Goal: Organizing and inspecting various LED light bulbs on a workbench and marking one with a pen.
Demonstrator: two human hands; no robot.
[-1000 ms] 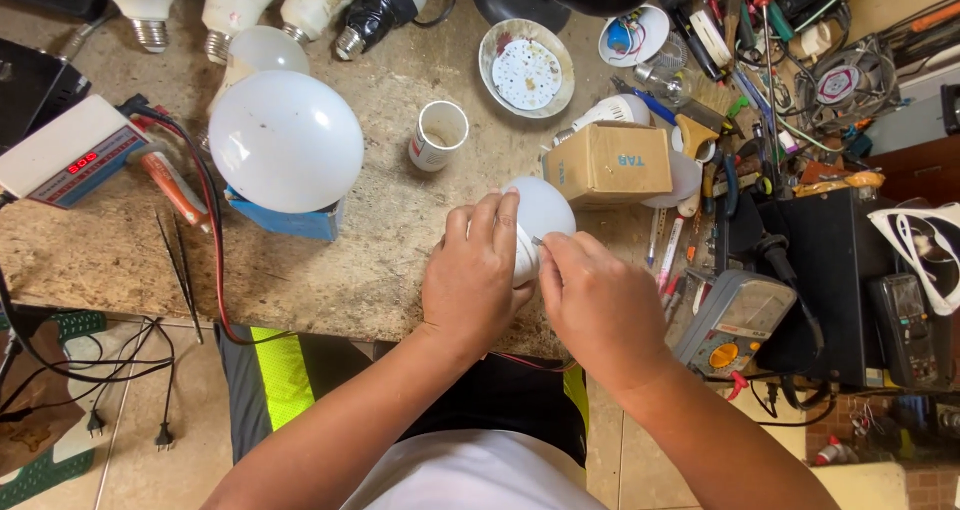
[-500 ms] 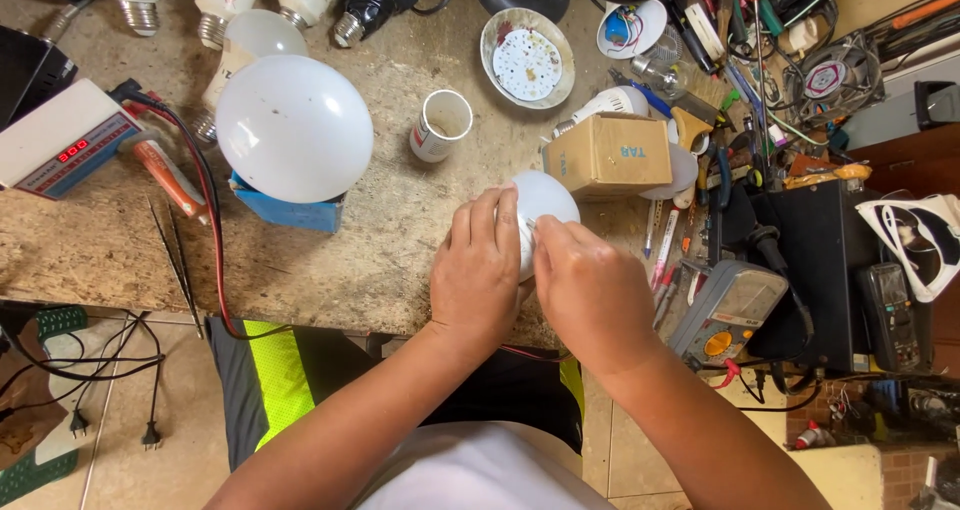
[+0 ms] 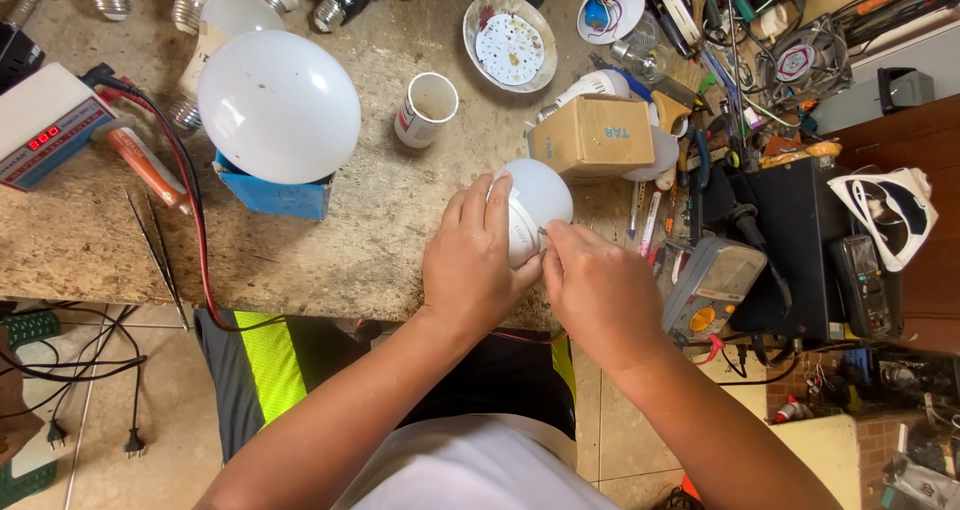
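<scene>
Left hand [image 3: 470, 265] wrapped around white bulb [image 3: 538, 198]; right hand [image 3: 600, 290] pinching thin tool, possibly a screwdriver [image 3: 543, 232], against bulb, near cardboard box [image 3: 592, 135].

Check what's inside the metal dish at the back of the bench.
The metal dish holds a round white board dotted with small chips. Whatever lies beneath that board is covered. Both hands work elsewhere, on the white bulb.

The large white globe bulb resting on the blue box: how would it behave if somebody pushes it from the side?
The large white globe bulb is round and much wider than the blue box under it, so it would probably roll or tip off easily. It looks hollow, so it is likely light for its size. Its smooth dome may be slippery and could crack if it fell.
</scene>
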